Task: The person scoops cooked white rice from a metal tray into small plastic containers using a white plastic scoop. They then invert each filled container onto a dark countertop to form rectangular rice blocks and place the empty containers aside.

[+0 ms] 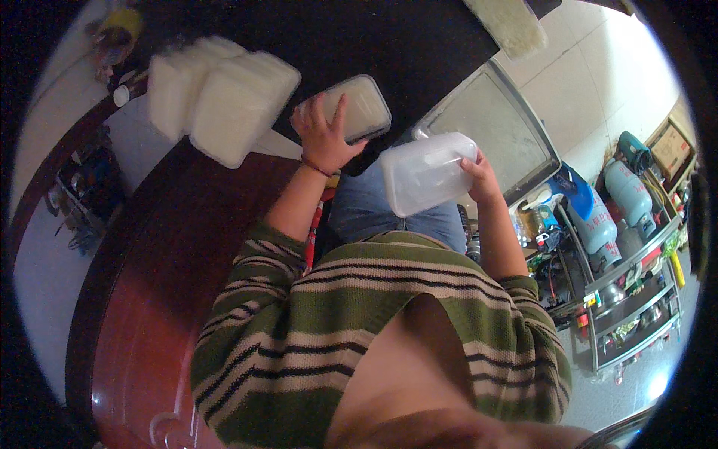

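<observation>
My left hand (pixel 325 134) lies spread over a clear plastic container (pixel 363 106) with pale contents, its fingers on the top and the thumb at the near side. In my right hand (pixel 481 174) is a translucent plastic tub (pixel 429 174), gripped at its right end and tilted over my lap; it looks empty. Left of my left hand, stacks of similar pale-filled containers (pixel 238 106) stand on the dark surface (pixel 415 45). Their exact contents are too blurred to tell.
A large metal-rimmed tray (pixel 541 137) lies right of the dark surface. Another pale-filled container (pixel 513 28) sits at its upper right edge. A reddish wooden panel (pixel 168 247) is at my left. Gas cylinders (pixel 594 224) and a cluttered metal rack (pixel 634 311) stand at the right.
</observation>
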The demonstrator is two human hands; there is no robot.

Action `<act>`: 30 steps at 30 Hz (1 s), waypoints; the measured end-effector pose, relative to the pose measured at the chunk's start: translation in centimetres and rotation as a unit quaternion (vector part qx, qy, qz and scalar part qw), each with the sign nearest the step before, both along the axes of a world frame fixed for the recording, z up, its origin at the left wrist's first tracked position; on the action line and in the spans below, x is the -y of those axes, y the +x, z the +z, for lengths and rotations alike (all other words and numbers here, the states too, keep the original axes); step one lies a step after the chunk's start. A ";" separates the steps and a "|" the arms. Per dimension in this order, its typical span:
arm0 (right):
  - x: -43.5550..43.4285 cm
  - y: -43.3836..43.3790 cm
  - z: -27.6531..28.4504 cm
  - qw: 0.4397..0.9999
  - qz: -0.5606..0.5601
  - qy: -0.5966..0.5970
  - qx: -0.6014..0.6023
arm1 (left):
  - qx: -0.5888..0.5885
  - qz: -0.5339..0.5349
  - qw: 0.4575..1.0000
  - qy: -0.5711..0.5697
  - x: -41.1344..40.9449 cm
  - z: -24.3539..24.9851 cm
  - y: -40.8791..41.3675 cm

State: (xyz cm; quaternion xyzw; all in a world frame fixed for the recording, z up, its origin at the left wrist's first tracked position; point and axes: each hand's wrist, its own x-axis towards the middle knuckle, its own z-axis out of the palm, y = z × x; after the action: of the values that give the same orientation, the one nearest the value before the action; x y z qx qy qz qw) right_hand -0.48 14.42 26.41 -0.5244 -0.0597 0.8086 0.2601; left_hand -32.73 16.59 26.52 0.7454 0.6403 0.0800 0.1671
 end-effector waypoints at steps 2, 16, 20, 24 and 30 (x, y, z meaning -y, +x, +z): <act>-0.5 -0.4 0.2 1.000 0.002 0.001 -0.018 | -0.007 -0.012 1.000 -0.019 -0.1 0.8 0.5; -2.5 -2.1 0.2 0.998 0.018 0.026 -0.051 | 0.082 -0.176 0.980 -0.035 -2.4 1.1 5.4; -1.6 0.8 0.3 1.000 -0.026 0.014 0.010 | 0.126 -0.043 0.991 0.003 -6.2 2.1 3.8; -0.7 4.0 0.2 0.998 -0.040 0.007 0.047 | 0.152 0.002 0.988 0.009 -4.7 -2.3 1.6; 1.5 5.7 -0.1 0.997 -0.072 -0.028 0.025 | 0.609 0.494 0.620 -0.030 -17.3 -5.8 3.0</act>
State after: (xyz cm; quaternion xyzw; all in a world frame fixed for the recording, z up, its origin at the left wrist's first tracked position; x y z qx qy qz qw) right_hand 5.26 12.87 26.31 -0.5544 -0.0056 0.7758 0.3014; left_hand -29.70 33.94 20.74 0.0917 0.6657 0.5671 0.4762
